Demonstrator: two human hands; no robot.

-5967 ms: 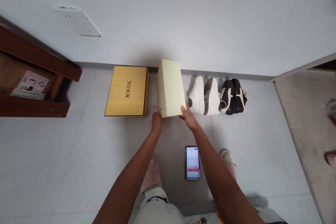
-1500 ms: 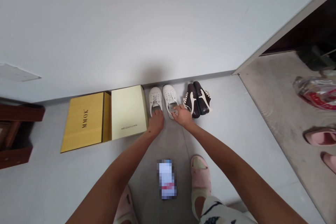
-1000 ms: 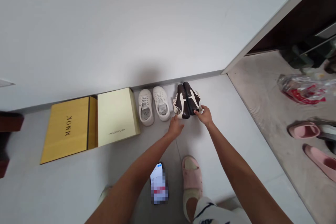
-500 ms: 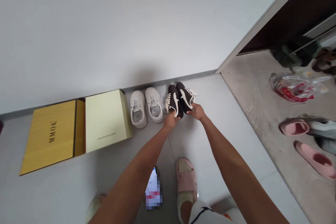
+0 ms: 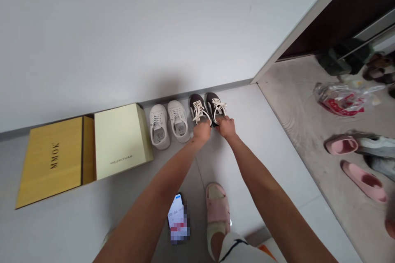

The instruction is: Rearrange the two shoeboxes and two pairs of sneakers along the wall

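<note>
Pale grey tiled floor, crossed by thin joints. Row set out along far edge: yellow box marked MMOK, cream box marked MEIZHIYUAN placed just beside it, then white shoes and dark shoes, both pairs pointed toward far edge. Phone laid screen up, nearer viewer; slippered foot planted right of it. At right, duller smudged floor occupied by clear plastic bag printed red, pink slippers, grey shoes.
</note>
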